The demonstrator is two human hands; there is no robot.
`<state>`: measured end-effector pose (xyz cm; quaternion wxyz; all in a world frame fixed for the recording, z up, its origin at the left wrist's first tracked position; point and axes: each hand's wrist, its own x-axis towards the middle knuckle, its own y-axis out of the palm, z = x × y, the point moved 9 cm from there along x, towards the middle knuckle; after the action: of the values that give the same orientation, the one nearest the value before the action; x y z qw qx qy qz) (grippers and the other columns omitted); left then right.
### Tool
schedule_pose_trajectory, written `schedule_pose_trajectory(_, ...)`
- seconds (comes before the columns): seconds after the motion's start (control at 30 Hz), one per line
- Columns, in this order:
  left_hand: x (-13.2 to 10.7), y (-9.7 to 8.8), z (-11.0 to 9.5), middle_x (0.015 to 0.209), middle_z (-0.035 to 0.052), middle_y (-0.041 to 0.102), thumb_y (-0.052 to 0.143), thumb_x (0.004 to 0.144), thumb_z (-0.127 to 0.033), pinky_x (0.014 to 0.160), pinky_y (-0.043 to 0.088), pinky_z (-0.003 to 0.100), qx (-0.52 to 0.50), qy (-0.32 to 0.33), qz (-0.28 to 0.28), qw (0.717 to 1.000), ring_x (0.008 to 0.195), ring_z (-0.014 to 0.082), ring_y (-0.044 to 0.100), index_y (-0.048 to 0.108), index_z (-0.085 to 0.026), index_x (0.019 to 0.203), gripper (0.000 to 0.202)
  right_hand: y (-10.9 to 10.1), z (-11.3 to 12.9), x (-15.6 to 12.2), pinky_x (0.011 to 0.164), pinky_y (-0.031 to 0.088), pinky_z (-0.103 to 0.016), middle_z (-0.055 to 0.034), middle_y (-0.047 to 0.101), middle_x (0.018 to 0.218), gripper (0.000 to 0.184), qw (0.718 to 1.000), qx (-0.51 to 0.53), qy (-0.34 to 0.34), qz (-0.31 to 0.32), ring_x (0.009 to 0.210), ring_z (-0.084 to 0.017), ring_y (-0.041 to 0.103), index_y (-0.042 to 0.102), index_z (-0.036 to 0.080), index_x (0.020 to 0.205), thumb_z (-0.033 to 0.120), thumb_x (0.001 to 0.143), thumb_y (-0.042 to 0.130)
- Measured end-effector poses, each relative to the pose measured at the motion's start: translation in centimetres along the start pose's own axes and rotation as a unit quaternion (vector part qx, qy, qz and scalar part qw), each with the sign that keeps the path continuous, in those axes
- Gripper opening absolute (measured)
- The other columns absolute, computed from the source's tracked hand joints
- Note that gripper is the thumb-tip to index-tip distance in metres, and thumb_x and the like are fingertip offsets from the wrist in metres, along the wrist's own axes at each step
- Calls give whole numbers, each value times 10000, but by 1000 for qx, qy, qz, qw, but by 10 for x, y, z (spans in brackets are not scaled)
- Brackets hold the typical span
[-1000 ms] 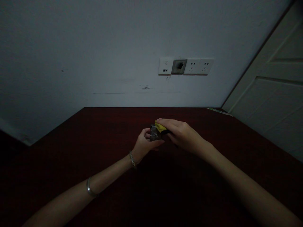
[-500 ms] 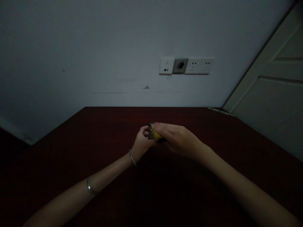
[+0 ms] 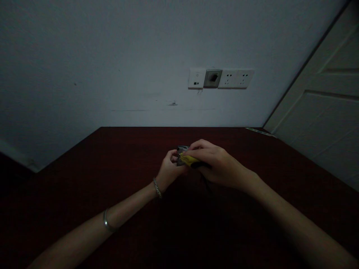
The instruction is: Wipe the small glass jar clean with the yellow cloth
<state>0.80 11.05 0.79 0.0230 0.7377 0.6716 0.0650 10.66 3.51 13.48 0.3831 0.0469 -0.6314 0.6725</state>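
dim light lies over a pale wall, with a row of sockets and switches between one and two o'clock from the middle of the view, a panelled door towards three, and a dark red tabletop below. just under that middle, at six o'clock, is a small grey see-through object with a glassy shine; whether it touches the tabletop i cannot tell. the left hand, at its eight o'clock, has fingers and thumb curled around it. the right hand, at its three o'clock, pinches a yellow and black cloth against its near right side.

i'd judge the object light and stiff, slippery on its smooth faces and perhaps breakable, so a gentle hold around its side, clear of the rim, suits it best. the cloth looks soft and limp, easiest bunched under the fingertips.

compared with half a second ago, the right hand has drawn a little towards three o'clock with its knuckles raised higher, more of the object's far top shows, and the left hand has hardly moved.
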Motion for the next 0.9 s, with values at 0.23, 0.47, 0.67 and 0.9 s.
schedule_pose_trajectory(0.23,-6,9,3,816,-10,593,847,473,-223,566,489,255,32,-4,26,999,699,144,593,472,-168,1032,676,8,-2,-2,829,519,-431,-163,637,1072,456,991,-129,-43,11,1050,-261,529,545,107,1190,-15,770,416)
schedule_pose_trajectory(0.47,-4,8,-7,785,-26,625,817,416,-73,623,486,253,20,28,16,999,720,147,602,498,-188,932,617,14,7,-1,849,501,-397,-141,624,1061,419,995,-69,-38,62,1035,-236,546,563,117,1154,10,763,459)
schedule_pose_trajectory(0.67,-2,2,0,762,-20,597,840,455,-162,568,480,226,17,18,7,1000,650,111,579,505,-161,970,614,4,9,-3,840,503,-328,-81,634,1079,380,997,-5,-12,80,969,-193,600,633,187,1084,43,748,528)
schedule_pose_trajectory(0.9,-19,14,-5,900,47,603,846,509,-236,516,552,267,-8,-58,69,996,700,146,607,490,-133,1054,660,-29,-40,-10,780,516,-357,-59,689,986,299,987,-53,121,-94,867,-196,637,656,213,1083,138,827,520)
